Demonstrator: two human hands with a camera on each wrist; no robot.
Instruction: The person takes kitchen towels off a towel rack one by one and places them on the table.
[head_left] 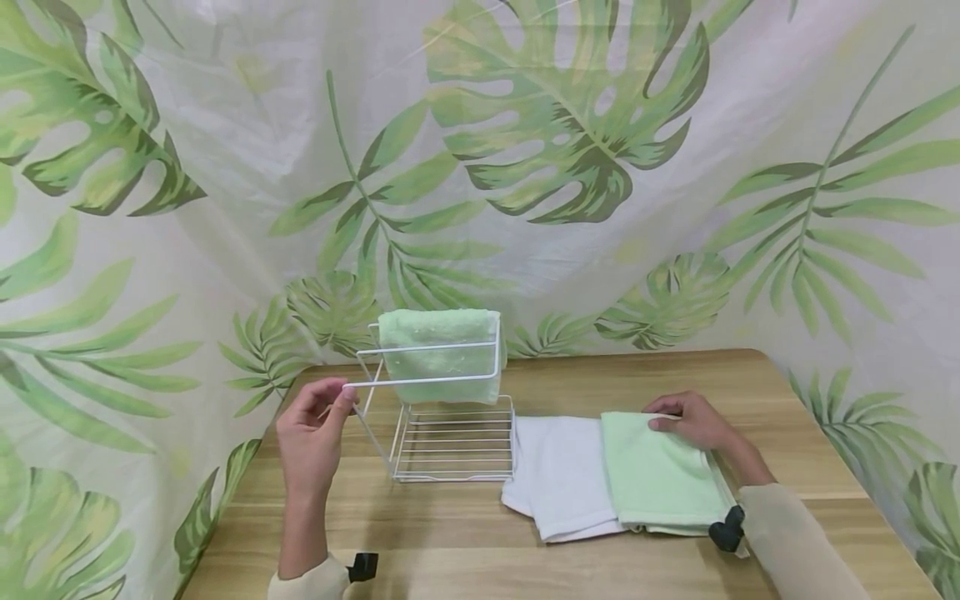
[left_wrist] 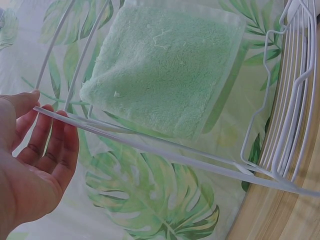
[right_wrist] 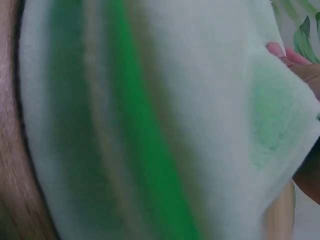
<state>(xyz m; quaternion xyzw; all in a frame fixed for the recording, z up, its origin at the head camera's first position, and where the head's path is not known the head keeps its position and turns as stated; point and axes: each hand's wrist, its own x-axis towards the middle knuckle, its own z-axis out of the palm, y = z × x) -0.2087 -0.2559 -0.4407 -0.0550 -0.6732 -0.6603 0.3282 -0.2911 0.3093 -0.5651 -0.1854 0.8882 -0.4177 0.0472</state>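
Note:
A white wire rack (head_left: 453,481) stands on the table with a slatted bottom shelf and bars above it. My left hand (head_left: 311,425) pinches the front left corner of an upper bar between thumb and fingers. A light green towel (left_wrist: 165,65) is draped over the rack's rear upper bar. On the right, my right hand (head_left: 693,421) pinches the far right corner of a folded green towel (head_left: 660,483) between thumb and fingers. This towel overlaps a folded white towel (head_left: 566,475) beside the rack. In the right wrist view, towel cloth (right_wrist: 277,110) close to the camera fills most of the picture.
The wooden table (head_left: 465,558) has its rounded far right corner behind the right hand. A leaf-patterned curtain (head_left: 262,125) hangs behind the table and down both sides. A small black device (head_left: 727,529) sits at the right wrist, and another black device (head_left: 363,567) at the left.

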